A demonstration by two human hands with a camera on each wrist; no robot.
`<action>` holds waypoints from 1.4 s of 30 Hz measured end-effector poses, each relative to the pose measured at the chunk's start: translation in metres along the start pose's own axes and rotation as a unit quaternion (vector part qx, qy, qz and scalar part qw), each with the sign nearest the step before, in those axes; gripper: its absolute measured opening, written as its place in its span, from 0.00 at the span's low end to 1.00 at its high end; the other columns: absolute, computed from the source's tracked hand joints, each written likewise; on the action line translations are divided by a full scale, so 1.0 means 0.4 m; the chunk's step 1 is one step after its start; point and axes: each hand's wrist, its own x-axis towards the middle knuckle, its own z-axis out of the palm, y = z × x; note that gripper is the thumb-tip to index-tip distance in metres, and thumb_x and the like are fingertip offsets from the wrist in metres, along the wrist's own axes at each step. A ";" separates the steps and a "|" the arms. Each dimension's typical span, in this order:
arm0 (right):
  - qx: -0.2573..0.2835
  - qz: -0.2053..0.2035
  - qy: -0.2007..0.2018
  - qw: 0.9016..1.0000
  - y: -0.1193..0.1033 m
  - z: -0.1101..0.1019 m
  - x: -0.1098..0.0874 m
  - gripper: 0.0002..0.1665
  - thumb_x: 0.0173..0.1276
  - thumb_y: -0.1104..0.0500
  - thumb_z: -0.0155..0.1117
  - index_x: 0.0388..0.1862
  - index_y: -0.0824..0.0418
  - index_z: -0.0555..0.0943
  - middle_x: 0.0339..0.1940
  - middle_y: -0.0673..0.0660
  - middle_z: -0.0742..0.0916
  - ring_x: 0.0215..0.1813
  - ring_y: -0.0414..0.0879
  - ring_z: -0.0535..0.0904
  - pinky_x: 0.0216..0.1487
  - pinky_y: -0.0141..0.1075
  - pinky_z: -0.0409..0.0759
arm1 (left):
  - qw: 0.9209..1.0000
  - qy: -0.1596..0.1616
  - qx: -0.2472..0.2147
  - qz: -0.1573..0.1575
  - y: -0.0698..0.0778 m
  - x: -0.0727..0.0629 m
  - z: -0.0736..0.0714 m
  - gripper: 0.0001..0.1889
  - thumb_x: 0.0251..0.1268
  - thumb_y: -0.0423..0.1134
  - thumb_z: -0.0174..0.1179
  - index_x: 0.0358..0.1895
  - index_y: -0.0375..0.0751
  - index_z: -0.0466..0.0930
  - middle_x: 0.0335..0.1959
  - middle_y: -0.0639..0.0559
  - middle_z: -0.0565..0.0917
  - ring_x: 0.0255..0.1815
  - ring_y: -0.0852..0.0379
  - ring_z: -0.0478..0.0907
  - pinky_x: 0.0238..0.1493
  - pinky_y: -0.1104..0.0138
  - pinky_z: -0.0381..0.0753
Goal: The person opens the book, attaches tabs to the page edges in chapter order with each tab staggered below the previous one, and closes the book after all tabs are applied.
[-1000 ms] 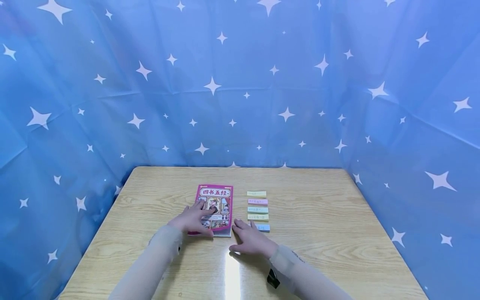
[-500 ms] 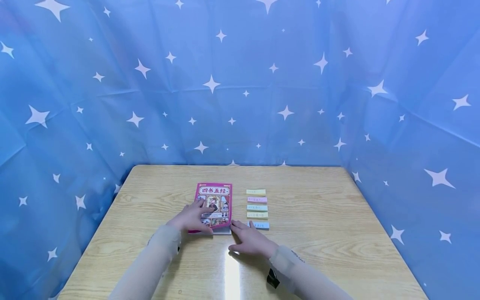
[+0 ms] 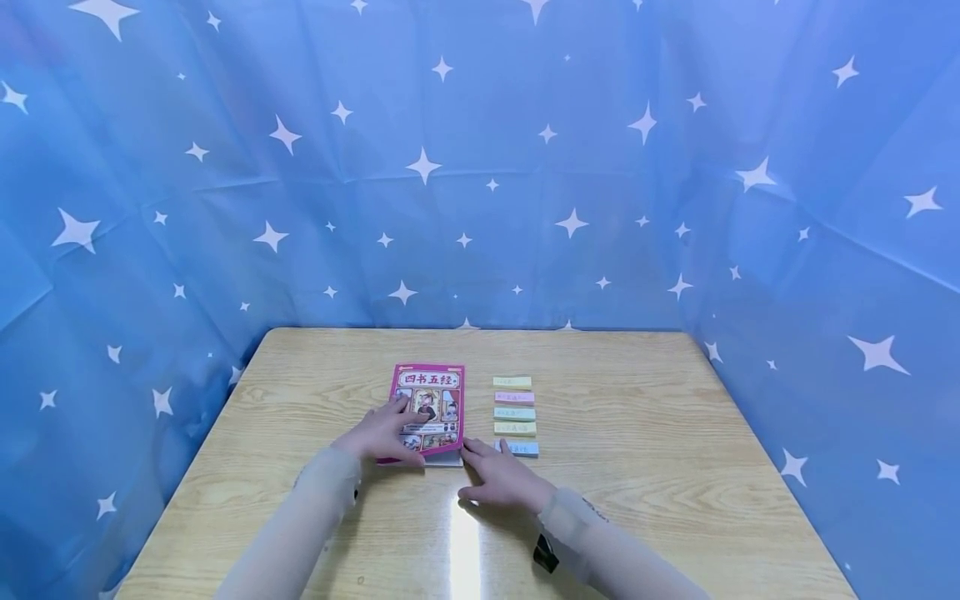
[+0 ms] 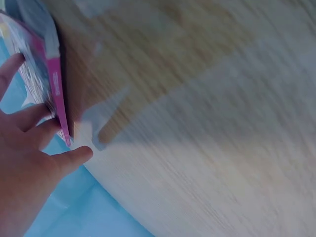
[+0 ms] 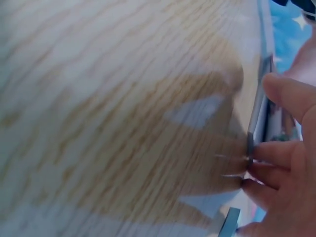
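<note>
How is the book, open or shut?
Nearly shut: the book shows its front cover, but its near right corner seems raised, with pages visible beneath.

On the table (image 3: 637, 450), in front of the curtain (image 3: 480, 192), we see the book (image 3: 437, 398) left of a column of five paper slips (image 3: 514, 413), the left hand (image 3: 382, 434) over its left side and the right hand (image 3: 504, 478) by its near right corner.
</note>
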 end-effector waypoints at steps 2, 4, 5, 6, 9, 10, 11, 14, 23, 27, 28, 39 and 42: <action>-0.011 -0.004 0.000 1.000 0.000 -0.002 -0.001 0.48 0.63 0.38 0.63 0.73 0.65 0.63 0.76 0.62 0.61 0.75 0.57 0.56 0.71 0.64 0.46 | 1.000 -0.006 -0.011 -0.001 -0.005 0.000 -0.006 0.45 0.44 0.61 0.73 0.69 0.50 0.70 0.77 0.35 0.49 0.77 0.37 0.41 0.69 0.35 0.41; -0.019 -0.007 0.001 1.000 0.000 -0.003 -0.002 0.49 0.63 0.38 0.64 0.73 0.66 0.63 0.76 0.63 0.61 0.75 0.57 0.56 0.71 0.64 0.46 | 1.000 -0.007 -0.016 -0.001 -0.008 -0.001 -0.009 0.44 0.46 0.60 0.72 0.69 0.50 0.71 0.77 0.36 0.49 0.77 0.36 0.41 0.69 0.34 0.42; -0.023 -0.009 0.002 1.000 -0.001 -0.003 -0.002 0.49 0.63 0.38 0.64 0.73 0.66 0.63 0.76 0.63 0.60 0.76 0.57 0.55 0.71 0.64 0.46 | 1.000 -0.005 -0.016 -0.002 -0.009 -0.001 -0.009 0.44 0.45 0.60 0.72 0.69 0.51 0.70 0.77 0.36 0.50 0.77 0.37 0.41 0.69 0.35 0.43; -0.025 -0.011 0.003 1.000 -0.001 -0.003 -0.003 0.49 0.63 0.38 0.64 0.73 0.66 0.63 0.76 0.63 0.60 0.75 0.58 0.55 0.71 0.64 0.47 | 1.000 -0.001 -0.013 -0.002 -0.010 0.000 -0.008 0.44 0.45 0.61 0.73 0.69 0.51 0.71 0.77 0.36 0.50 0.77 0.37 0.42 0.69 0.35 0.43; -0.024 -0.008 0.001 1.000 -0.004 -0.004 -0.003 0.50 0.63 0.38 0.64 0.74 0.65 0.61 0.77 0.62 0.59 0.76 0.57 0.54 0.71 0.64 0.46 | 1.000 0.012 0.007 -0.001 -0.006 -0.001 -0.004 0.46 0.41 0.63 0.73 0.69 0.53 0.70 0.76 0.37 0.51 0.76 0.38 0.44 0.69 0.35 0.45; -0.022 -0.007 0.000 1.000 -0.006 -0.004 -0.003 0.50 0.63 0.38 0.64 0.74 0.64 0.61 0.77 0.62 0.59 0.76 0.57 0.54 0.71 0.64 0.46 | 1.000 0.018 0.016 0.001 -0.004 -0.001 -0.002 0.47 0.39 0.64 0.74 0.69 0.54 0.71 0.76 0.37 0.52 0.76 0.38 0.46 0.69 0.36 0.46; -0.019 -0.005 -0.001 1.000 -0.007 -0.005 -0.003 0.50 0.63 0.38 0.64 0.74 0.64 0.60 0.77 0.62 0.59 0.76 0.57 0.54 0.71 0.64 0.45 | 0.999 0.024 0.026 0.004 -0.001 -0.001 -0.001 0.48 0.37 0.65 0.74 0.68 0.54 0.71 0.76 0.36 0.53 0.76 0.37 0.47 0.69 0.36 0.47; -0.011 -0.003 -0.002 1.000 -0.010 -0.004 -0.001 0.51 0.62 0.38 0.65 0.75 0.62 0.60 0.77 0.61 0.59 0.76 0.57 0.54 0.71 0.64 0.44 | 0.997 0.036 0.066 0.006 0.005 -0.001 0.002 0.49 0.33 0.67 0.75 0.67 0.55 0.73 0.74 0.36 0.57 0.75 0.37 0.51 0.69 0.38 0.51; -0.018 0.005 -0.012 1.000 -0.008 0.004 0.001 0.52 0.60 0.37 0.65 0.75 0.62 0.61 0.77 0.59 0.59 0.76 0.56 0.53 0.71 0.63 0.44 | 0.997 0.027 0.078 -0.009 0.005 -0.001 0.007 0.49 0.31 0.68 0.75 0.66 0.56 0.73 0.74 0.35 0.56 0.75 0.37 0.51 0.69 0.40 0.55; -0.008 0.012 -0.012 1.000 -0.003 0.008 -0.002 0.51 0.61 0.36 0.64 0.75 0.61 0.61 0.77 0.59 0.59 0.77 0.56 0.52 0.72 0.63 0.43 | 0.998 0.024 0.063 -0.011 0.001 -0.004 0.014 0.49 0.32 0.66 0.75 0.66 0.56 0.73 0.75 0.35 0.54 0.75 0.37 0.49 0.69 0.40 0.53; -0.006 0.012 -0.012 1.000 -0.002 0.009 -0.004 0.51 0.61 0.36 0.64 0.75 0.62 0.61 0.77 0.59 0.59 0.77 0.56 0.52 0.71 0.63 0.44 | 0.998 0.024 0.062 -0.009 0.000 -0.005 0.018 0.49 0.33 0.66 0.75 0.66 0.55 0.73 0.75 0.34 0.54 0.75 0.36 0.49 0.69 0.40 0.53; 0.010 0.010 -0.005 1.000 0.003 0.000 -0.013 0.49 0.62 0.38 0.64 0.75 0.60 0.61 0.77 0.60 0.60 0.76 0.58 0.53 0.71 0.65 0.44 | 0.997 0.040 0.065 -0.006 -0.001 -0.001 0.037 0.51 0.31 0.67 0.75 0.68 0.56 0.71 0.76 0.36 0.52 0.76 0.38 0.45 0.70 0.41 0.51; 0.009 0.007 -0.001 1.000 0.007 -0.010 -0.012 0.47 0.63 0.39 0.64 0.74 0.61 0.62 0.77 0.61 0.60 0.76 0.58 0.53 0.70 0.66 0.43 | 0.997 0.040 0.059 -0.002 0.001 0.006 0.028 0.49 0.32 0.66 0.75 0.67 0.55 0.73 0.76 0.35 0.53 0.76 0.38 0.46 0.70 0.42 0.52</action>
